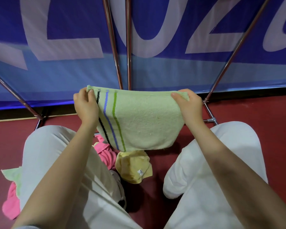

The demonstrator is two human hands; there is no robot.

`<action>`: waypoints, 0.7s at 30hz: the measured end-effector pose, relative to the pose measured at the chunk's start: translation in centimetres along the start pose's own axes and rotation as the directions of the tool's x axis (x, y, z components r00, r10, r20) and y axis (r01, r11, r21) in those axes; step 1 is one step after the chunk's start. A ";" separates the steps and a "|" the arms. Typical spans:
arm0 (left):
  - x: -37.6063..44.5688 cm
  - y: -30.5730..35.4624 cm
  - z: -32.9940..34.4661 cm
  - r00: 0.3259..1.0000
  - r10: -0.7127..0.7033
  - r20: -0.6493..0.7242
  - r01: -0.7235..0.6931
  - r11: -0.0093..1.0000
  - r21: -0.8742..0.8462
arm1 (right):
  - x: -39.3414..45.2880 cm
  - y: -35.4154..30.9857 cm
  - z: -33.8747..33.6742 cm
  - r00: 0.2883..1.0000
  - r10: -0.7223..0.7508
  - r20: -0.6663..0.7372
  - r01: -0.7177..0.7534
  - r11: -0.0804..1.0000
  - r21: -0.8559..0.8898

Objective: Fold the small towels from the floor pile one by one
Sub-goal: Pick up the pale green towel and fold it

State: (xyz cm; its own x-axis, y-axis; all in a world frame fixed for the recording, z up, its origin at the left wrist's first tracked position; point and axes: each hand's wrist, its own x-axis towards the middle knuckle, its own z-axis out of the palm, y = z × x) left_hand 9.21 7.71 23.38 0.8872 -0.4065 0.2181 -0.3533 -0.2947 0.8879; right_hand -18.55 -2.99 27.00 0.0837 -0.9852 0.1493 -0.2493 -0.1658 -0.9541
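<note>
A pale green towel (142, 119) with black, blue and green stripes near its left side hangs in the air in front of me. My left hand (85, 106) pinches its top left corner. My right hand (187, 106) pinches its top right corner. The towel sags between them over the floor pile, where a yellow towel (134, 166) and a pink towel (106, 154) lie crumpled between my knees.
My legs in white trousers (221, 162) frame the pile on the dark red floor (271, 116). A green towel (12, 176) and a pink towel (11, 204) lie by my left leg. A blue banner (64, 71) on metal poles (113, 47) stands close ahead.
</note>
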 end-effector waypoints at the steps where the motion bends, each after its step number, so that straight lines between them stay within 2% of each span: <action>1: 0.0 0.0 0.0 1.000 -0.014 -0.010 0.014 1.000 -0.017 | 0.0 0.0 0.0 1.000 -0.006 0.005 0.006 1.000 -0.013; 7: 0.2 0.5 0.1 0.990 -0.137 -0.043 0.128 0.978 -0.164 | 0.0 -0.2 0.2 0.998 -0.012 0.056 0.013 1.000 -0.027; 11: 0.6 0.0 0.1 0.990 -0.144 -0.004 0.136 0.944 -0.301 | 0.1 -0.3 0.1 0.999 -0.011 0.047 0.010 0.999 0.032; 14: 0.4 0.2 0.0 0.983 -0.180 0.046 0.183 0.900 -0.397 | 0.2 0.0 0.1 0.996 -0.027 0.084 0.026 1.000 0.013; 18: 0.6 0.3 0.1 0.969 -0.232 0.080 0.244 0.874 -0.421 | 0.4 0.6 0.3 0.997 -0.007 0.079 0.004 0.999 0.038; 21: 0.3 0.6 0.3 0.974 -0.203 0.103 0.228 0.877 -0.423 | 0.4 0.8 0.4 0.999 0.028 0.036 -0.031 0.993 0.112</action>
State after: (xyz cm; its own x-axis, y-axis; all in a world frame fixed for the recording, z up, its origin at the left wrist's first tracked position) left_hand 9.17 7.13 23.89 0.9051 -0.4252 -0.0100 0.0180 0.0148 0.9997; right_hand -18.37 -3.48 26.20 0.1112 -0.9873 0.1136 -0.1419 -0.1289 -0.9815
